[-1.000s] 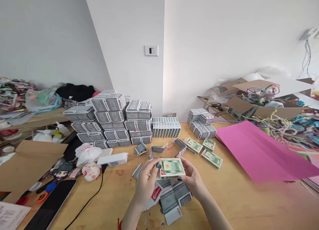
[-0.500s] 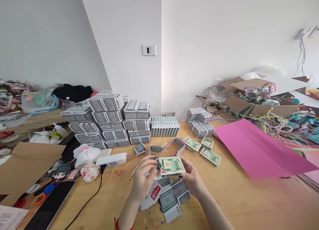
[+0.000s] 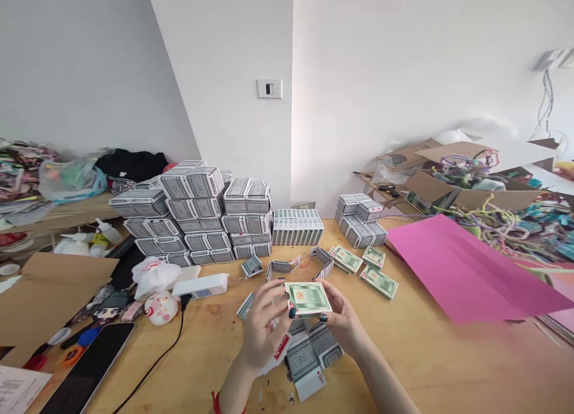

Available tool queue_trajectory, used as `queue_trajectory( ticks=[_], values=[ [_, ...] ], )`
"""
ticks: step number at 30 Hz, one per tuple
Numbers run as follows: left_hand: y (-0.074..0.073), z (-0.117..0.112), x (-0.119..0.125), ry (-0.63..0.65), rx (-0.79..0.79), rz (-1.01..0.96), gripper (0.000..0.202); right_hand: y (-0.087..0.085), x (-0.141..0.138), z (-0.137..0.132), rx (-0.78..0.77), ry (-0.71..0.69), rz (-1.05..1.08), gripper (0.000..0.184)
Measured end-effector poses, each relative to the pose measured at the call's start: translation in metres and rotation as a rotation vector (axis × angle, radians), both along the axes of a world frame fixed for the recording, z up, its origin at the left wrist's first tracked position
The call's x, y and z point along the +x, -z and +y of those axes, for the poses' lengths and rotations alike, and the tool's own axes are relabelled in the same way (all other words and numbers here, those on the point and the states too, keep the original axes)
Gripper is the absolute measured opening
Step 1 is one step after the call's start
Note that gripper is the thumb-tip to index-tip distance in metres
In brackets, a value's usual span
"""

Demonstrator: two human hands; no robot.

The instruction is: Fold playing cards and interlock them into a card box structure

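Between my two hands is a green and white playing card box (image 3: 307, 298), held tilted above the table. My left hand (image 3: 265, 318) grips its left end, thumb at the near left corner. At the right end, my right hand (image 3: 341, 316) has its thumb on the near edge and its fingers behind. Loose playing cards (image 3: 303, 359) lie under the hands, some joined in a folded shape, with an ace face up. Part of this pile is hidden by my left hand. Folded card strips (image 3: 321, 259) stand just beyond the box.
Blocks of folded cards (image 3: 197, 210) are stacked at the back left, with a smaller stack (image 3: 360, 220) at the back right. A row of card boxes (image 3: 298, 227) stands between. Several boxes (image 3: 379, 281) lie right of my hands. A pink sheet (image 3: 466, 270), power strip (image 3: 201, 286) and phone (image 3: 89, 366) flank them.
My left thumb and fingers have shifted slightly along the left end of the card box. The box stays in nearly the same place, and my right hand has barely moved.
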State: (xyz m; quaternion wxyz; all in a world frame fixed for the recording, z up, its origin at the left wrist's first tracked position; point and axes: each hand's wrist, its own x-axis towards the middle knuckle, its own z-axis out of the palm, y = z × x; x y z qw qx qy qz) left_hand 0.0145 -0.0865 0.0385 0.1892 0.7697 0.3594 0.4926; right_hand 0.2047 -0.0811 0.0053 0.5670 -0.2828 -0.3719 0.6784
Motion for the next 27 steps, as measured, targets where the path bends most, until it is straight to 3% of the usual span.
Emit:
queue_trajectory(
  ticks=[3, 13, 17, 22, 27],
  values=[
    [0.003, 0.003, -0.004, -0.037, 0.009, -0.092, 0.018, 0.001, 0.003, 0.001, -0.016, 0.006, 0.02, 0.061],
    [0.004, 0.002, -0.002, -0.109, -0.133, -0.113, 0.018, 0.0, 0.004, 0.003, -0.01, 0.034, 0.012, 0.062],
    [0.003, 0.004, 0.0, -0.118, -0.302, -0.073, 0.023, -0.001, 0.004, 0.002, 0.007, 0.055, -0.036, 0.064],
    [-0.001, 0.007, -0.002, 0.069, -0.63, -0.089, 0.029, -0.001, -0.001, -0.001, 0.022, 0.007, -0.097, 0.066],
    [0.002, 0.013, -0.009, 0.028, -0.72, -0.343, 0.026, 0.001, -0.002, 0.0, 0.035, 0.064, -0.097, 0.067]
  ],
)
